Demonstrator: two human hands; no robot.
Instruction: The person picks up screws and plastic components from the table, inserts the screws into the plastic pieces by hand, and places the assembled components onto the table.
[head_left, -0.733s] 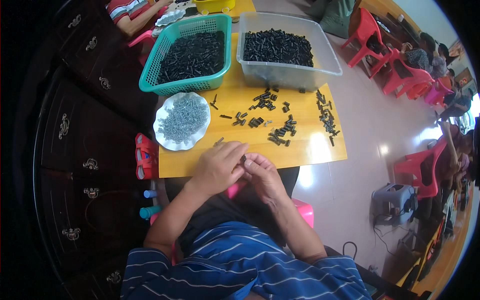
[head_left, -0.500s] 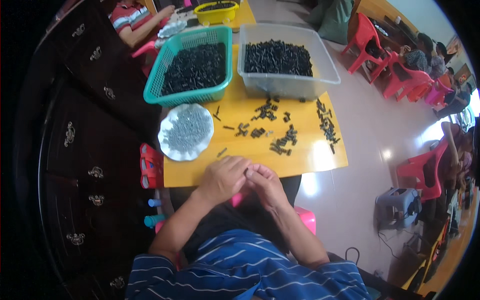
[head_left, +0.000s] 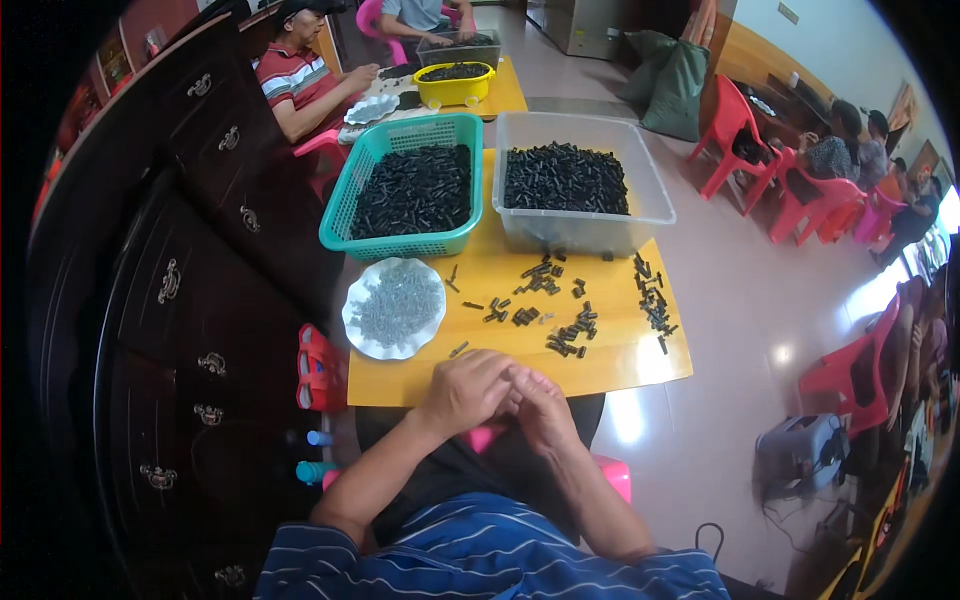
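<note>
At the near edge of the yellow table [head_left: 630, 355], my left hand [head_left: 465, 388] and my right hand [head_left: 540, 405] meet, both with fingers closed. Whatever they pinch is hidden between the fingertips. Left of them lies a white scalloped plate [head_left: 400, 351] heaped with small silvery pieces [head_left: 395, 308]. Short black pieces [head_left: 575, 330] are scattered in loose clusters beyond my hands, and another group [head_left: 655, 300] lies along the table's right side. One dark piece [head_left: 459, 349] rests just beyond my left hand.
A teal basket [head_left: 400, 243] and a clear plastic bin [head_left: 580, 232], both full of black pieces, stand at the table's far end. Beyond is a yellow tub [head_left: 455, 92], with people working there. Dark drawers [head_left: 150, 330] flank the left; red chairs [head_left: 725, 140] stand right.
The view has tilted up, so the table and containers sit lower and more of the far table shows. My hands stay together, with the fingers shifted slightly.
</note>
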